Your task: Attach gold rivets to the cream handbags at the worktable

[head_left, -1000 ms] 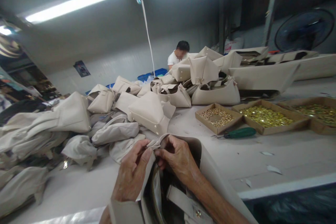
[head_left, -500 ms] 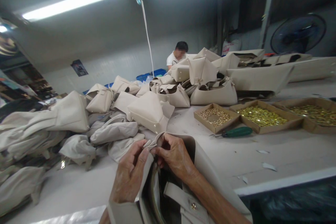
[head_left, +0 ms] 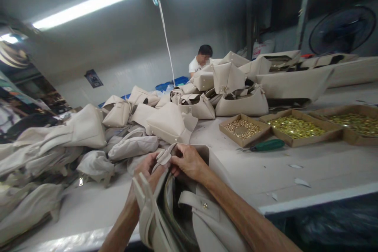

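Note:
An open beige handbag [head_left: 203, 224] stands at the table's near edge, its mouth toward me and a strap with a gold stud across it. My left hand [head_left: 147, 175] grips the bag's far left rim from outside, partly hidden by the rim and handles. My right hand [head_left: 187, 161] pinches a small beige tab at the same top corner, fingers closed on it. The two hands touch there.
A heap of beige bags [head_left: 124, 134] covers the left and back of the table [head_left: 310, 165]. Three cardboard trays of gold hardware [head_left: 295, 128] and a green-handled tool [head_left: 265, 145] lie at right. A person [head_left: 202, 61] works behind the far bags. A fan [head_left: 342, 29] stands back right.
The bag has been pulled nearer and tipped up, its handles now rising at the left rim. Both hands moved slightly away from me and stay on the top corner.

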Action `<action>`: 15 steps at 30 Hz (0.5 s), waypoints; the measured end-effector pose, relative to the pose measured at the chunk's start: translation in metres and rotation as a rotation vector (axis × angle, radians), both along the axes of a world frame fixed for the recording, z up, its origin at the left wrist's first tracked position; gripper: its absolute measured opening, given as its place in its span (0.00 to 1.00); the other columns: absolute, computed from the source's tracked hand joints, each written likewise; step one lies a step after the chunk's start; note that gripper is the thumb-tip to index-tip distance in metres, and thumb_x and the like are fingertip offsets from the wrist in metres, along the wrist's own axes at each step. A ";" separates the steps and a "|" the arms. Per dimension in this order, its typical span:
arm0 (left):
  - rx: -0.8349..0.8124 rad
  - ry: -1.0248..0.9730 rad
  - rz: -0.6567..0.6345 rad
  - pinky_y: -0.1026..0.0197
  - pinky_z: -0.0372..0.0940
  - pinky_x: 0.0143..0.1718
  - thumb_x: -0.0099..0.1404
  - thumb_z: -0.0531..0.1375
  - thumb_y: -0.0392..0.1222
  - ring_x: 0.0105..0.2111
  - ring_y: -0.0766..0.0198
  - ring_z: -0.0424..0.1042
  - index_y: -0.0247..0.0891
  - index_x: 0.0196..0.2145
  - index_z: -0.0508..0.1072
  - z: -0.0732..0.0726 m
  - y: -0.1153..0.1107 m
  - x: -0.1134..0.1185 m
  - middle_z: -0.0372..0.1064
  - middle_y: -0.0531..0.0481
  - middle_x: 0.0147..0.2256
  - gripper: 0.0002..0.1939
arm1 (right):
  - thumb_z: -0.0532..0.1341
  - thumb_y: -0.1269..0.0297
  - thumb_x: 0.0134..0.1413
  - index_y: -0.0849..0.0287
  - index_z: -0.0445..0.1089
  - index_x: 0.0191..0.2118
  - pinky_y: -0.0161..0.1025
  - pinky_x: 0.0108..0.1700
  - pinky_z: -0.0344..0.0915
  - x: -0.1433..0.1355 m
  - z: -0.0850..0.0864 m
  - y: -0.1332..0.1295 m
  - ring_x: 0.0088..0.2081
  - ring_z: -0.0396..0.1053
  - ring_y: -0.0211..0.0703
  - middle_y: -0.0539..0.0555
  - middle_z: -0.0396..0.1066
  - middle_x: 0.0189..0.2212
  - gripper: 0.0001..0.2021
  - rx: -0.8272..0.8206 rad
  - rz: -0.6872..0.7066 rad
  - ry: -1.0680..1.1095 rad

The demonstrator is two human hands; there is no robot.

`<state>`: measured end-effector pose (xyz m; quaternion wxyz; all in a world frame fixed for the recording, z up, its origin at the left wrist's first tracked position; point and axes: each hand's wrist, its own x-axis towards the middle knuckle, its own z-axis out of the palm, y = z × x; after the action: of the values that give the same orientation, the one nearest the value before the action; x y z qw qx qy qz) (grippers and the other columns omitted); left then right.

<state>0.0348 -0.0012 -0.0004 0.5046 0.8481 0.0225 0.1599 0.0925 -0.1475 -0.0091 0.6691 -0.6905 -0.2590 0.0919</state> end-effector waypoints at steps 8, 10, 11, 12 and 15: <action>0.213 -0.102 0.101 0.51 0.67 0.43 0.57 0.59 0.53 0.39 0.50 0.73 0.39 0.41 0.72 0.000 0.008 0.006 0.75 0.46 0.37 0.19 | 0.59 0.77 0.46 0.58 0.59 0.27 0.31 0.28 0.61 -0.010 0.000 0.007 0.25 0.68 0.36 0.47 0.68 0.22 0.08 -0.101 -0.177 -0.199; 0.234 -0.114 0.117 0.52 0.67 0.42 0.57 0.59 0.53 0.39 0.51 0.73 0.40 0.40 0.72 0.000 0.012 0.010 0.75 0.47 0.36 0.17 | 0.59 0.77 0.46 0.58 0.60 0.28 0.33 0.32 0.60 -0.014 -0.001 0.011 0.29 0.67 0.38 0.49 0.69 0.26 0.08 -0.131 -0.256 -0.234; 0.241 -0.121 0.119 0.52 0.67 0.41 0.57 0.60 0.53 0.39 0.51 0.73 0.41 0.39 0.72 0.001 0.014 0.012 0.76 0.47 0.36 0.16 | 0.59 0.77 0.46 0.58 0.60 0.29 0.34 0.33 0.60 -0.015 -0.002 0.013 0.30 0.67 0.39 0.50 0.69 0.26 0.08 -0.144 -0.271 -0.238; 0.246 -0.129 0.119 0.52 0.68 0.40 0.56 0.60 0.53 0.37 0.52 0.73 0.41 0.38 0.73 0.001 0.016 0.013 0.76 0.47 0.35 0.16 | 0.58 0.77 0.47 0.58 0.60 0.29 0.34 0.34 0.60 -0.017 -0.003 0.014 0.31 0.67 0.40 0.50 0.69 0.27 0.08 -0.154 -0.275 -0.238; 0.244 -0.160 0.108 0.52 0.69 0.36 0.54 0.60 0.55 0.33 0.52 0.74 0.40 0.36 0.73 0.000 0.019 0.016 0.76 0.46 0.32 0.18 | 0.57 0.77 0.48 0.57 0.59 0.29 0.36 0.35 0.60 -0.018 -0.004 0.017 0.31 0.67 0.41 0.50 0.67 0.26 0.07 -0.165 -0.278 -0.240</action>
<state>0.0503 0.0182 0.0000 0.3886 0.8852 0.0083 0.2556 0.0747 -0.1306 -0.0132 0.5809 -0.7780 -0.2305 -0.0636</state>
